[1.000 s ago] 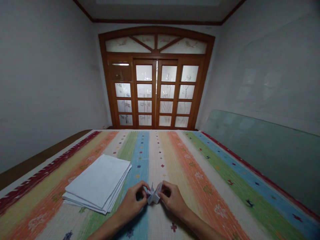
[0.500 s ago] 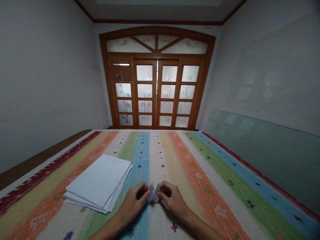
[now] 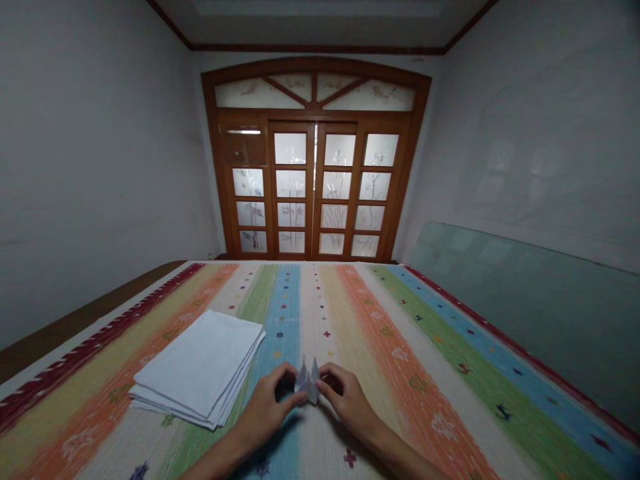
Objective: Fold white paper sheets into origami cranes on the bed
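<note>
The folded paper (image 3: 307,385), pinched between the left hand (image 3: 267,403) and the right hand (image 3: 350,403), is found drawn narrower than a second ago, so shaping is apparently being continued.

L hand (image 3: 267,401) & R hand (image 3: 351,401) nr each other, fingers (image 3: 284,369) curled, thumbs (image 3: 294,400) inwd

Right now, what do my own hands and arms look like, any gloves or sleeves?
Your left hand and right hand are both ungloved, with no ring, watch or bracelet showing. Both forearms are bare, with no sleeves in view.
</note>
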Demonstrator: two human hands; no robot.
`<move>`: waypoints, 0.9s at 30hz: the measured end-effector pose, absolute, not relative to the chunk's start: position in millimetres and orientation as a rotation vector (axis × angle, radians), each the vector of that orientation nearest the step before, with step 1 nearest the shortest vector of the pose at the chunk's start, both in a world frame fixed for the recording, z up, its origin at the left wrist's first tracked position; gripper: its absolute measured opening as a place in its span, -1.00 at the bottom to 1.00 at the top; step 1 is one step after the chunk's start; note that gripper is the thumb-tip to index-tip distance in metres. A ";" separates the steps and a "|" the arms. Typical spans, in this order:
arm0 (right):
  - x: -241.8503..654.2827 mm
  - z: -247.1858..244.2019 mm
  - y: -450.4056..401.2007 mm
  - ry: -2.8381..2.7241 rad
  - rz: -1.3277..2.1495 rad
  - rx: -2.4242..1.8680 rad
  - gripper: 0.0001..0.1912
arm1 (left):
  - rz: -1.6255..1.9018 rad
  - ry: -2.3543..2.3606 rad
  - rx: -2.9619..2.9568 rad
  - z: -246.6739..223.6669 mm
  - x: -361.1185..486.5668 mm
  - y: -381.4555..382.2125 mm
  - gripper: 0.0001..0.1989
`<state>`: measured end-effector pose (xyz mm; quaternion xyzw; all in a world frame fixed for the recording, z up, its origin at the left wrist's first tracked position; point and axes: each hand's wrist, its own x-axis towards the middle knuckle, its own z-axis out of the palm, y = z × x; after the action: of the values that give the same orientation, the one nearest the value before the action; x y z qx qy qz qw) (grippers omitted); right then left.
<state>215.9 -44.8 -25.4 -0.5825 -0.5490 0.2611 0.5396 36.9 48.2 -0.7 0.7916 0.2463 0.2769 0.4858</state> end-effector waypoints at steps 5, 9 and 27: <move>213.0 -23.7 -46.6 -1.289 0.633 -1.416 -0.68 | 0.726 0.613 1.844 -3.4 38.1 48.3 -0.77; 213.8 -26.3 -44.4 -1.226 0.723 -1.386 -0.71 | 0.688 0.601 1.701 -4.3 39.5 48.7 -0.68; 204.7 -16.4 -49.8 -1.146 0.687 -1.214 -0.58 | 0.746 0.568 1.625 -5.4 38.2 36.1 -0.59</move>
<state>204.7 -49.8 -16.4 -0.5277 -0.4982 0.2987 0.6198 38.2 36.1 -5.4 0.6985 0.2442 0.3207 0.5912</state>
